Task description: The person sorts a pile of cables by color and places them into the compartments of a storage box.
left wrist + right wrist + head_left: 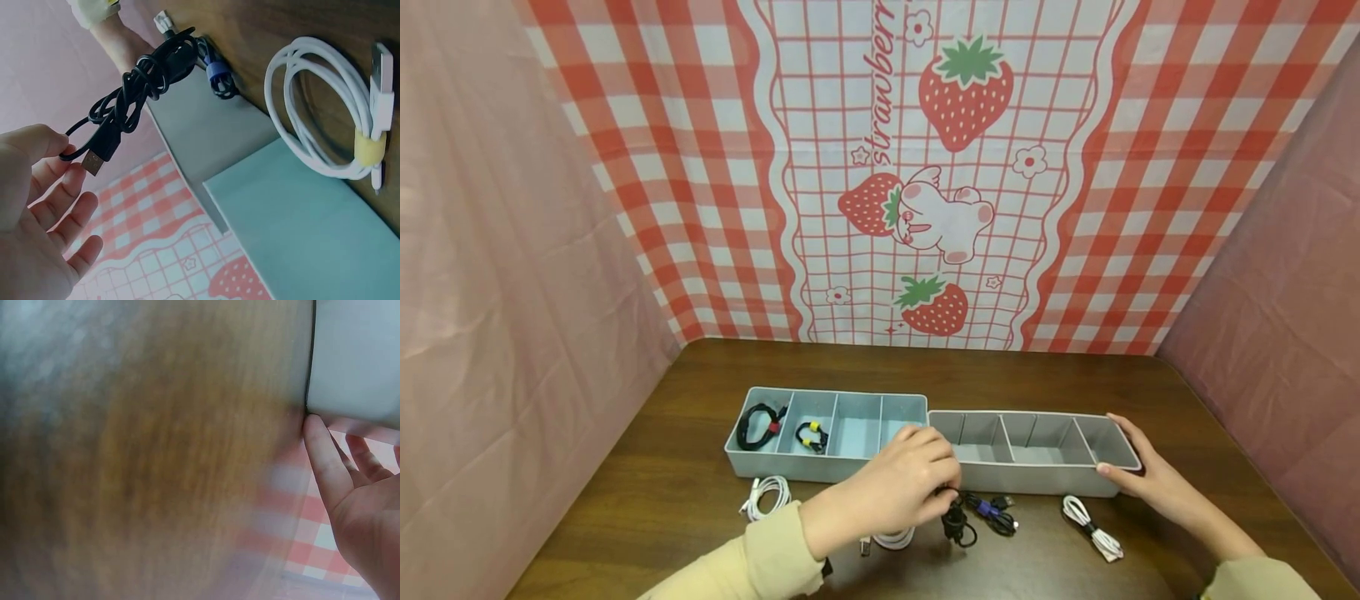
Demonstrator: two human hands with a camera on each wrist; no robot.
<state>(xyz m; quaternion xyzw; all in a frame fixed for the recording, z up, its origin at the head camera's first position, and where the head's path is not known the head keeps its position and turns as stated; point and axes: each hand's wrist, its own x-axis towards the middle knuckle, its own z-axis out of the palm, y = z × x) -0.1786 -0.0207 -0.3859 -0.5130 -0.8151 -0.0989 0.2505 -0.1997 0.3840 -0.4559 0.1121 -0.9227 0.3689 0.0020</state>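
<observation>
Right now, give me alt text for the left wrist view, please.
A left hand pinches a bundled black cable by one loop. At picture right, a coiled, yellow-tied white cable lies on a wooden table, near a blue tray and a gray tray.

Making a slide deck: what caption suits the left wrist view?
Left hand pinches a bundled black cable; a coiled white cable lies on the table.

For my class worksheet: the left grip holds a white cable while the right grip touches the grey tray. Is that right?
The colour is wrong: the left grip holds a black cable, as the left wrist view shows, while the right grip touches the grey tray.
</observation>
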